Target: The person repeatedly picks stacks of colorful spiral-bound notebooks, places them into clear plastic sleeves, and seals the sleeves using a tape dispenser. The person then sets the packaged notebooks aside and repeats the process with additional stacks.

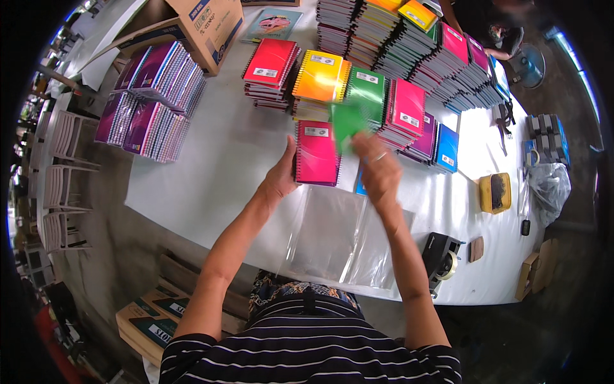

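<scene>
Watching from here, I see the right hand pinching a blurred green notebook near the frame's centre, while the left hand, its fingers partly hidden, grips the left edge of a pink notebook just beside it. A loose pinch could drop the green one; a hasty swing could topple the yellow notebook stack above. At right, a yellow tub holds something dark; the cardboard box, upper left, hides its contents.

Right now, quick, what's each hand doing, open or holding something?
Left hand: holding the nearest pink notebook at its left edge.
Right hand: holding a green notebook, which looks blurred.
</scene>
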`<state>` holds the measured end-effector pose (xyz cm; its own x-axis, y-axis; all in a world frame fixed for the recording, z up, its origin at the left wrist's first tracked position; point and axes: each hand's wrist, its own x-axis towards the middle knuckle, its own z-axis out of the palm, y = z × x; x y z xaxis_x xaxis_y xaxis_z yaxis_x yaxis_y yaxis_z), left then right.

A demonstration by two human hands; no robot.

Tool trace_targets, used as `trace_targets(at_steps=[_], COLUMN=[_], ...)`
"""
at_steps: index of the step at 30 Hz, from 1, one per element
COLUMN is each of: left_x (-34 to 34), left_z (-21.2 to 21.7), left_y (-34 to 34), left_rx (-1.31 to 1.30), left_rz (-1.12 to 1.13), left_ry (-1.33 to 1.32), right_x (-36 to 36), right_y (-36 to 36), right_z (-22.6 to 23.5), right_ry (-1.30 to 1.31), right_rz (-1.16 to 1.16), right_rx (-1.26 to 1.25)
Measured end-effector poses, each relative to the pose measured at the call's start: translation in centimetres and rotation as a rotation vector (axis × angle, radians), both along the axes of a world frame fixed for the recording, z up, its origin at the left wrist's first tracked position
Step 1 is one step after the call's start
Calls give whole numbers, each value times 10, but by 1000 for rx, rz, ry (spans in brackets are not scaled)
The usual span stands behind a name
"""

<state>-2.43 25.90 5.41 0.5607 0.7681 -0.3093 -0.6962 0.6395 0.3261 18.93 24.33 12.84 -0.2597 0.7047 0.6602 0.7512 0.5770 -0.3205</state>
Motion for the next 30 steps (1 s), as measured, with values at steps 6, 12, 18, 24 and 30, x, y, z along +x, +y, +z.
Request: trace_targets(at_steps=[6,12,18,24,30], left_x=[-33,-63,-91,-139,-169], left_z=[6,7,-14,-10,-3], left_y=[-2,12,15,13,29], left_rx=[59,38,117,42,3], left_rz=[18,44,78,116,172], left_ry=[258,275,61,157,180], right_x=[-59,-75,-109,-168,-185], right_y=[43,113,41,59,157], right_z=[-2,-13,6,11,-28], right_ry=[22,-245,-66,-28,-312], right_rz=[265,-56,176,319,-24], right_rx=[-34,-25,39,-140,44])
